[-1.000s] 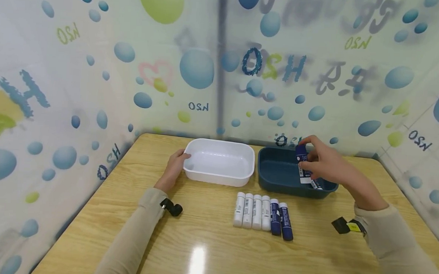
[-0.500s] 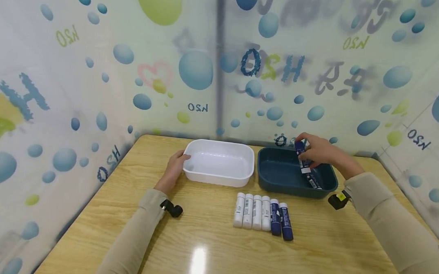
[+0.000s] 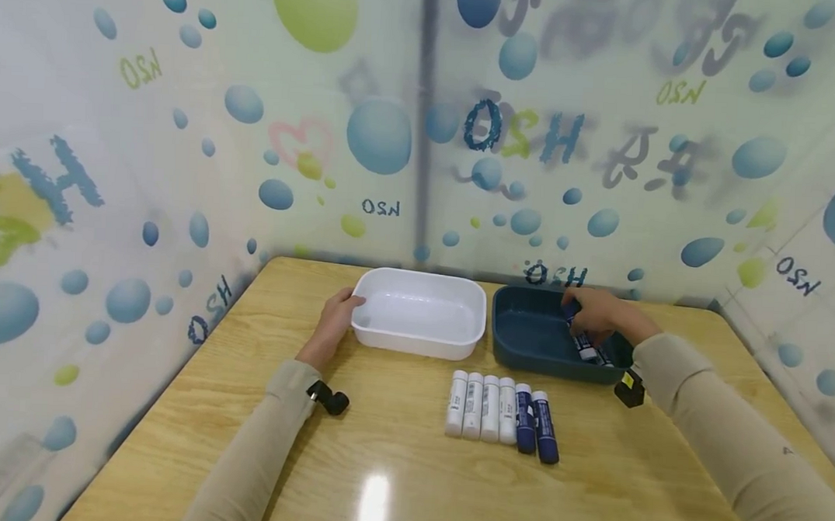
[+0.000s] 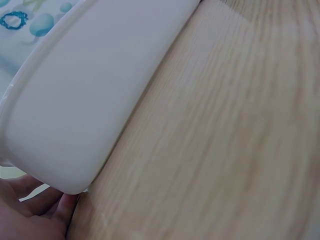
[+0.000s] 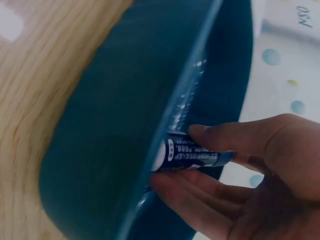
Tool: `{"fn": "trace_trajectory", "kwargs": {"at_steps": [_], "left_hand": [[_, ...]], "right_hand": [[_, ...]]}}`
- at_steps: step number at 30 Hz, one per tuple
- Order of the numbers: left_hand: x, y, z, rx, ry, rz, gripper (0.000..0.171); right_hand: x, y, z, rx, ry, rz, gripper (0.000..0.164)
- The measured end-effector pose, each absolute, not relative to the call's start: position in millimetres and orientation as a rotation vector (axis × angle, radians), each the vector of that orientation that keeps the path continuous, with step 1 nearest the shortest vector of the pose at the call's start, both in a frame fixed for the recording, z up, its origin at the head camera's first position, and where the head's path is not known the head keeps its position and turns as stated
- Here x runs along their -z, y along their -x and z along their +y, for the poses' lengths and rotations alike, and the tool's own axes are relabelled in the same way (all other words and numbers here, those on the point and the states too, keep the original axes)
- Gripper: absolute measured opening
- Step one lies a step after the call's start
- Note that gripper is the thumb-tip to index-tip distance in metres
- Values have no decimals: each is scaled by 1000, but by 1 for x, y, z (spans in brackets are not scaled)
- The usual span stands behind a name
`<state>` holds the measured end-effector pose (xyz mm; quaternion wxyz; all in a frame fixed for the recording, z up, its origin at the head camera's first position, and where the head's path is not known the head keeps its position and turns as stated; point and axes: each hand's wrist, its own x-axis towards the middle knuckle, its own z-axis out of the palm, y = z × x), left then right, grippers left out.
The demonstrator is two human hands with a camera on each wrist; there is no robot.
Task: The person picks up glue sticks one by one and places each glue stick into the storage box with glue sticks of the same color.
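Observation:
My right hand [image 3: 600,311] is down in the dark blue container [image 3: 535,357], at its right end. Thumb and fingers pinch a navy glue stick [image 5: 192,152] with a white end, which lies slanted inside the walls. Another glue stick [image 3: 604,358] is beside it, partly hidden by the hand. My left hand [image 3: 332,323] grips the left rim of the white container [image 3: 414,343], thumb over the edge. In the left wrist view its fingers [image 4: 62,207] are curled at the container's corner.
In front of the containers, several white glue sticks [image 3: 482,407] and two navy glue sticks [image 3: 535,421] lie side by side on the wooden table [image 3: 296,473]. The containers stand next to each other near a patterned curtain [image 3: 383,236].
My right hand has lowered the navy glue stick deeper into the dark blue container, beside the other one. The left hand stays on the white container.

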<state>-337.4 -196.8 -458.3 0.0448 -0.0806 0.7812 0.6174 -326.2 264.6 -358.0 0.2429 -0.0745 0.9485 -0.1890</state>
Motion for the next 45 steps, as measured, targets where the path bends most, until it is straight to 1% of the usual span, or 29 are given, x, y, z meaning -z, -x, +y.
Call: {"fn": "trace_trajectory", "kwargs": {"at_steps": [9,19,26,29,33,36,37,40,45], "left_hand": [[457,336,-198,-1901,239,2383,60],[460,336,-198,-1903,243,2373,59],[459,337,-197,-1903,224,2385,59],[458,336,-197,-1901,221,2393,58],[460,335,-197,-1907,219,2396,58],[460,335,-197,-1909,213,2395,58],[460,336,-197,-1908,212,2394,58],[460,335,-197,-1905,209,2391,59],[459,334,-196,-1901,220,2388,59]], "right_hand": [[374,333,269,422,153,2659,60],[379,332,275,378,80,2635,61],[385,335,278,319,70,2658,55],[384,336,278,315,52,2669,51],[381,335,278,272,26,2680,35],[379,334,278,241,15,2675,25],[378,334,278,244,8,2671,26],[376,332,278,271,-2,2670,34],[367,324,278,354,37,2720,53]]}}
